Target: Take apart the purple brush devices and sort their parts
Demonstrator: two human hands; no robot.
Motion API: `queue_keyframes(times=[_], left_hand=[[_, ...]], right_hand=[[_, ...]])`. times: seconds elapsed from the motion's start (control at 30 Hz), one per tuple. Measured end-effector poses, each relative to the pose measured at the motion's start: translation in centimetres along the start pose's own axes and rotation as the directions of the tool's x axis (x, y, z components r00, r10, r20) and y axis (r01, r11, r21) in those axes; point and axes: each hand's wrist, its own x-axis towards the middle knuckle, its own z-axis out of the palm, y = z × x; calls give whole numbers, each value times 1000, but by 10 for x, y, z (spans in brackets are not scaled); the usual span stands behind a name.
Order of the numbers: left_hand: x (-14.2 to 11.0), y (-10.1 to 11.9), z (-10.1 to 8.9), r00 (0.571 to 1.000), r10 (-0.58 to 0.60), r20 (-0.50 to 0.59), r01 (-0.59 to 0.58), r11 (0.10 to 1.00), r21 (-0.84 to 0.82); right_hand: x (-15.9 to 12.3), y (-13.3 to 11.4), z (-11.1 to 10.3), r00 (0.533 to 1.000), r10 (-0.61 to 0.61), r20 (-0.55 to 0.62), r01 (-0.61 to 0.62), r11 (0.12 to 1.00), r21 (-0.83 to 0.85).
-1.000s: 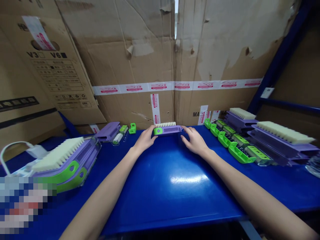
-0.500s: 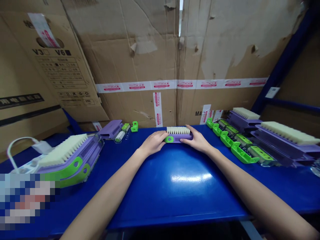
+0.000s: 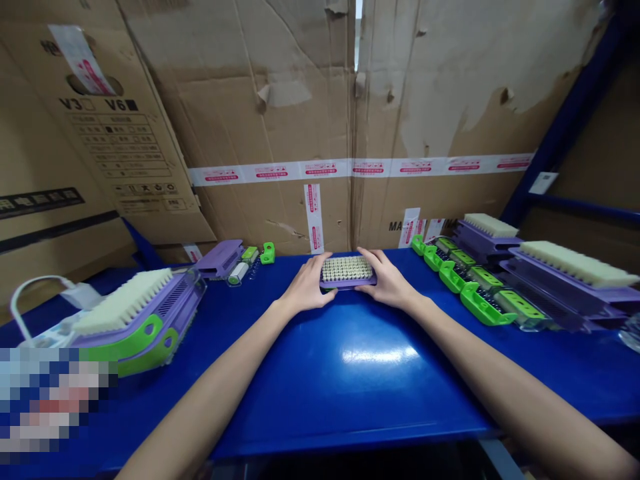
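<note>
Between my two hands is a purple brush (image 3: 349, 269) with cream bristle tufts, its bristled face tipped toward me. My left hand (image 3: 311, 283) grips its left end, thumb along the near side. The right end is held by my right hand (image 3: 386, 279), fingers over the far edge and thumb at the front. A little green shows at the brush's lower left, mostly hidden by my left thumb. The brush is close above or on the blue table (image 3: 350, 393); contact is hard to tell.
Stacked purple-and-green brushes (image 3: 130, 307) stand at the left, beside a white plug and cable (image 3: 83, 293). Behind them lie a purple shell (image 3: 220, 259) and a green end piece (image 3: 269, 253). At right are green pieces (image 3: 483, 305), clear parts and purple shells with bristles (image 3: 575, 263). Cardboard (image 3: 270, 120) walls the back.
The brush has tilted so its bristle tops now face me, and it has shifted slightly left. My left hand has moved further round its left end.
</note>
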Motion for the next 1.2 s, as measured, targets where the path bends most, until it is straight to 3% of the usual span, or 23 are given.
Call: queue_keyframes(times=[0.23, 0.67, 1.0, 1.2], left_hand=[[4, 0, -2, 999, 43, -14, -43, 999, 27], [6, 4, -10, 997, 74, 38, -81, 964, 255], [0, -2, -13, 994, 103, 24, -105, 978, 177], [5, 1, -12, 993, 117, 6, -116, 965, 236]], right_hand=[[-1, -3, 2, 998, -55, 1, 54, 988, -143], [3, -7, 2, 996, -91, 22, 94, 965, -244], [1, -12, 1, 990, -142, -19, 133, 956, -263], [2, -13, -1, 989, -147, -17, 136, 948, -289]])
